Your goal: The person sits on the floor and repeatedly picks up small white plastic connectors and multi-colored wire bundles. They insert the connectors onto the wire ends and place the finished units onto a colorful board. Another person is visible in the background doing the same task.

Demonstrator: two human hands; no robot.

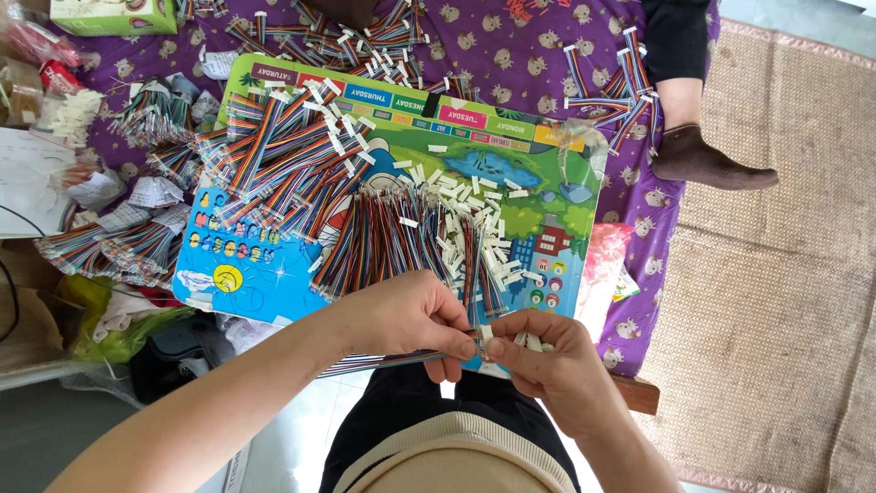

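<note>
- Right now left hand (411, 315) pinches a flat rainbow ribbon cable (383, 362) at its end, fingers closed tight on it; cable trails left over the lap.
- Right hand (538, 351) has thumb and forefinger closed on a small white connector housing (486, 334), touching the cable tips.
- Judgement: keep the wire ends flat and level with the housing slot, push straight, no twist.
- Loose white housings (474, 215) and cut cables sit on the colourful board (274, 274) just ahead, near reach.
- Grip close to the tips so wires don't buckle.
</note>
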